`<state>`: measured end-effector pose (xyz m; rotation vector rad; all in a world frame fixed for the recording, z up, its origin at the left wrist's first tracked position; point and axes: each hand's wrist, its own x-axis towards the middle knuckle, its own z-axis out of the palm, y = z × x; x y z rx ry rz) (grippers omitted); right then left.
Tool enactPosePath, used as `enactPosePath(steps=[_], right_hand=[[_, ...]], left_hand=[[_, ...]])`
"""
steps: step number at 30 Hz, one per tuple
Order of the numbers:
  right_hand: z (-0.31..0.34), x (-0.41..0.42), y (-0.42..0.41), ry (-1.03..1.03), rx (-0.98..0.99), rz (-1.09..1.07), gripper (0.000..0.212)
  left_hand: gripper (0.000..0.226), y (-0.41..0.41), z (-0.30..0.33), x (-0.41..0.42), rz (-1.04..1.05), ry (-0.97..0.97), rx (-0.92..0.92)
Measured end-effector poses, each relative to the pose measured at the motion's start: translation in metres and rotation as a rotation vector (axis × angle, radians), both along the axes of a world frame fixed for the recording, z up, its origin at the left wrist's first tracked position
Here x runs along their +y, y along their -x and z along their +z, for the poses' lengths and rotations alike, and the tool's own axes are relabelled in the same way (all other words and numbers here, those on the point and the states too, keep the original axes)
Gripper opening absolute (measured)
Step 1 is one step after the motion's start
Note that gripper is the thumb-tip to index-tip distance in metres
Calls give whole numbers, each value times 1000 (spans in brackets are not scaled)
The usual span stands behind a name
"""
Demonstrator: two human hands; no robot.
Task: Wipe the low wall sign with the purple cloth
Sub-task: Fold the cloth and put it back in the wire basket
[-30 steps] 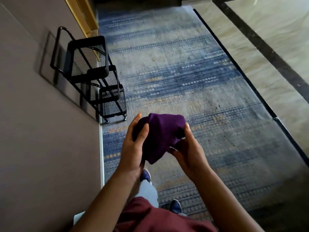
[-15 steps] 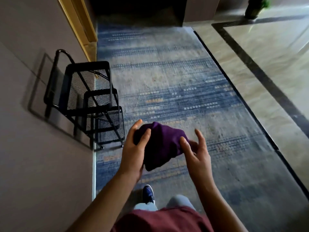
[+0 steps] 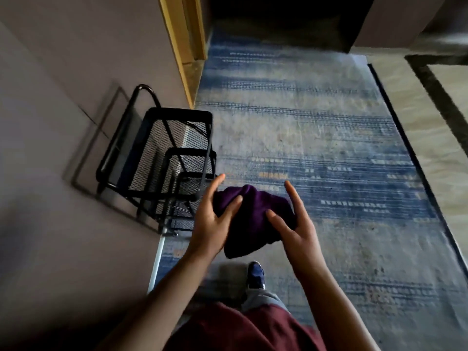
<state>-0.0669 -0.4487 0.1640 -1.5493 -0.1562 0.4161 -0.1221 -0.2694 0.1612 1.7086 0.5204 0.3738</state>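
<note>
Purple cloth (image 3: 253,219) is bunched up between my two hands, held out over the blue rug (image 3: 316,138). Left hand (image 3: 215,224) and right hand (image 3: 293,229) both pinch it with thumbs, fingers fairly straight. Black mesh rack (image 3: 164,160) sits against the wall on my left.

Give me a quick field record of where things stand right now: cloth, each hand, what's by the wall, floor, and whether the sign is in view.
cloth: purple cloth, bunched, held in the air between both hands
left hand: left hand holds the cloth's left side, thumb pressed on top
right hand: right hand holds the cloth's right side, fingers extended
by the wall: black wire-mesh rack, standing on the floor against the wall
floor: blue patterned carpet
sign: none visible in this view
wiping: not started
</note>
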Motion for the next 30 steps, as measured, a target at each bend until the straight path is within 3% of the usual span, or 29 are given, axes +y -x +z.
enactPosePath(steps=[5, 10, 18, 25, 30], right_hand=[[-2, 79, -89, 197, -175, 314, 58], [-3, 160, -137, 189, -165, 509, 49], [-21, 272, -186, 265, -231, 565, 61], [-51, 362, -229, 434, -384, 791, 73], [-97, 425, -258, 582, -477, 1013, 78]], left_hand=[[66, -44, -11, 62, 241, 45, 15], [70, -66, -24, 121, 458, 112, 31], [86, -85, -56, 203, 451, 631, -122], [72, -110, -83, 261, 640, 300, 45], [74, -131, -119, 284, 779, 115, 207]])
